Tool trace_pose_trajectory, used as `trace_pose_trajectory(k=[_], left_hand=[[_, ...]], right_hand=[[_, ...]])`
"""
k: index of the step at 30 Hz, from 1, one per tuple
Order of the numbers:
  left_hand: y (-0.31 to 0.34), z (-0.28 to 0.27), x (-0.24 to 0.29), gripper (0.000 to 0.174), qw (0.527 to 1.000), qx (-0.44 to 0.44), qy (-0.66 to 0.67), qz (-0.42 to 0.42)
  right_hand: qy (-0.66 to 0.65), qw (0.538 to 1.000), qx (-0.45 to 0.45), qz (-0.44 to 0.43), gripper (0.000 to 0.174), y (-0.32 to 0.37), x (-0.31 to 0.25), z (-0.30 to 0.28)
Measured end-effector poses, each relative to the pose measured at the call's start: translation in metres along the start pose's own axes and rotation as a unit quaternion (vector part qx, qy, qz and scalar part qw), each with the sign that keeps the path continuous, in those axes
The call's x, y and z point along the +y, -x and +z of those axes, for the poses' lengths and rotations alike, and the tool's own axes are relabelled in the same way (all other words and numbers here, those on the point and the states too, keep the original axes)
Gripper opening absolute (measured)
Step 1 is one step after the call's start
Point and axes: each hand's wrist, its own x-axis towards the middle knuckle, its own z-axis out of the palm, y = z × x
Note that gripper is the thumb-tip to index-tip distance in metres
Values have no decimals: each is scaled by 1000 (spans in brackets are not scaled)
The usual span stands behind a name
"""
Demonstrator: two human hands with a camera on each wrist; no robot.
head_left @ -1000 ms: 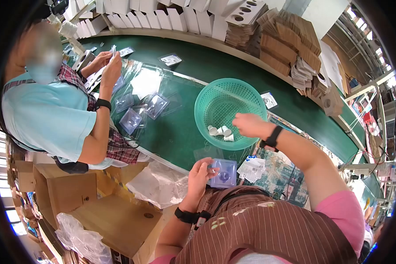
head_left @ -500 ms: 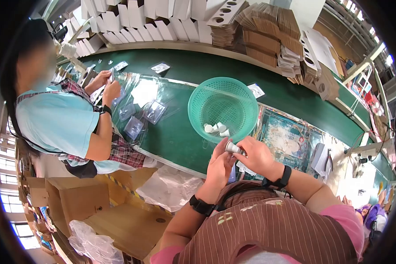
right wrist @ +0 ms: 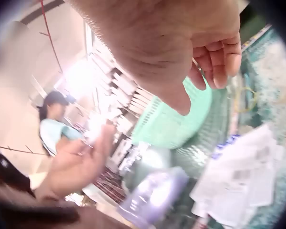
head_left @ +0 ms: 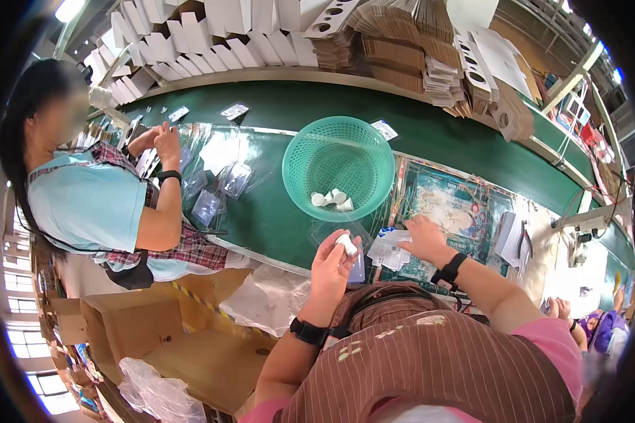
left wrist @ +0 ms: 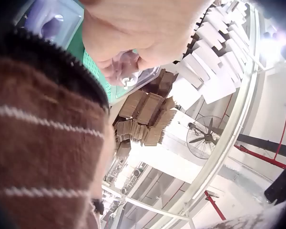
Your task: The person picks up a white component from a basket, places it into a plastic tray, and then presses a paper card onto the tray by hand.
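Note:
In the head view, my left hand point(head_left: 327, 276) holds a small white cylindrical piece point(head_left: 346, 244) in its fingers, just in front of the green basket point(head_left: 293, 176). Several similar white pieces point(head_left: 329, 199) lie in that basket. My right hand point(head_left: 429, 243) is over the right side of a pile of printed cards point(head_left: 388, 252). The right wrist view shows the right hand point(right wrist: 176, 47) with loosely bent fingers and nothing between them, above the cards point(right wrist: 238, 179). A purple-tinted clear plastic shell point(right wrist: 155, 196) lies between the hands, partly hidden by the left hand in the head view.
Clear plastic shells point(head_left: 234, 178) lie on the green table at left, near another person point(head_left: 95, 190). Pliers point(head_left: 524, 241) rest at right. Stacked cardboard point(head_left: 395, 49) and white boxes point(head_left: 219, 53) line the back shelf. An open carton point(head_left: 134, 314) stands below left.
The right hand went from the basket to the white piece at the left hand, then moved right to the cards. The left hand, earlier on the plastic shell, now holds the white piece.

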Motion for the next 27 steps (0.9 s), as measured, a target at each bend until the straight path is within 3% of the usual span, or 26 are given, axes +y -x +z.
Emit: trace_pose_trajectory(k=[4, 6, 16, 21, 25, 27], left_hand=[[3, -2, 3, 28, 1000, 13, -11, -2], [2, -4, 3, 28, 1000, 19, -10, -1], [-2, -10, 3, 27, 999, 27, -27, -7], [-3, -14, 4, 27, 999, 25, -41, -15], [-3, -13, 7, 27, 995, 1, -83, -48], [-7, -13, 9, 30, 993, -26, -82, -80]], right_hand=[[-11, 999, 36, -12, 44, 6, 3, 16], [1, 993, 100, -62, 44, 8, 3, 17], [-17, 1000, 14, 18, 42, -7, -1, 29], [-232, 972, 35, 7, 25, -7, 29, 39], [-324, 946, 10, 20, 26, 0, 44, -8], [-411, 911, -28, 13, 25, 4, 46, -44]])
